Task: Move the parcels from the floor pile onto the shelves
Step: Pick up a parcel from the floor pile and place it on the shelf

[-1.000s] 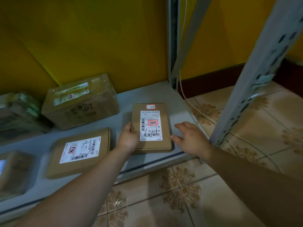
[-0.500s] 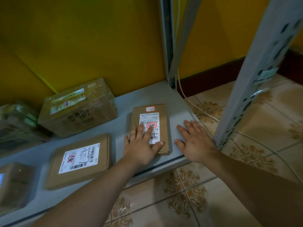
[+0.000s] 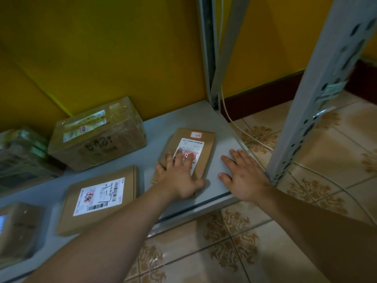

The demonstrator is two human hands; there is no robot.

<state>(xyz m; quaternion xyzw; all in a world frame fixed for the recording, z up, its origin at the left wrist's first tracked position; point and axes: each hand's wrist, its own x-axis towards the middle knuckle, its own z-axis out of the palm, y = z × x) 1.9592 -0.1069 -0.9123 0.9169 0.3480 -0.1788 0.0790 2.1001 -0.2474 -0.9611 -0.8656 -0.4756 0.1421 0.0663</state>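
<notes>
The left hand lies flat, fingers spread, palm down on the small flat brown cardboard parcel, covering the lower part of its white barcode label. The right hand lies flat and spread on the bare grey metal shelf, just beside the parcel's right edge and not touching it. Neither hand grips anything.

Parcel count on the bottom shelf: five visible. One under the left hand; one wider flat brown cardboard parcel with a white label just to its left; one taller cardboard box wrapped in clear tape behind that; one blurred box at the left edge; one dark wrapped bundle at far left.

Compared with half a second earlier, both hands keep the same flat placement; the parcel remains in position near the shelf's right end.

The perforated grey steel upright stands right of the right hand. Patterned glossy floor tiles and a yellow wall surround the unit.
</notes>
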